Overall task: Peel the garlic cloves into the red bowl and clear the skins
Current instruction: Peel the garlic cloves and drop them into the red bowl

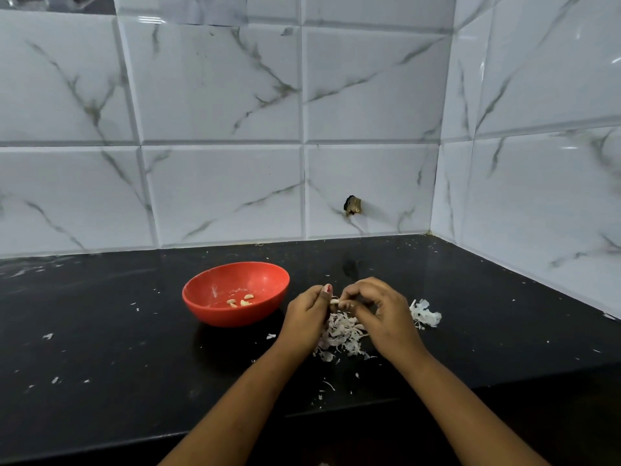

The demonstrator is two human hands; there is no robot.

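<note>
A red bowl (215, 297) stands on the black counter with three peeled garlic cloves (240, 300) lying in its bottom. Just right of it, my left hand (307, 314) and my right hand (379, 314) meet above a heap of papery skins (339, 336). Between the fingertips of both hands sits a small pale garlic clove (335, 301), pinched from the left and from the right. Most of the clove is hidden by the fingers.
A second clump of white skins (425, 314) lies to the right of my right hand. Small skin flakes are scattered over the black counter (100, 331). White marble tiles wall the back and right side, with a chipped hole (353, 205) in the back wall.
</note>
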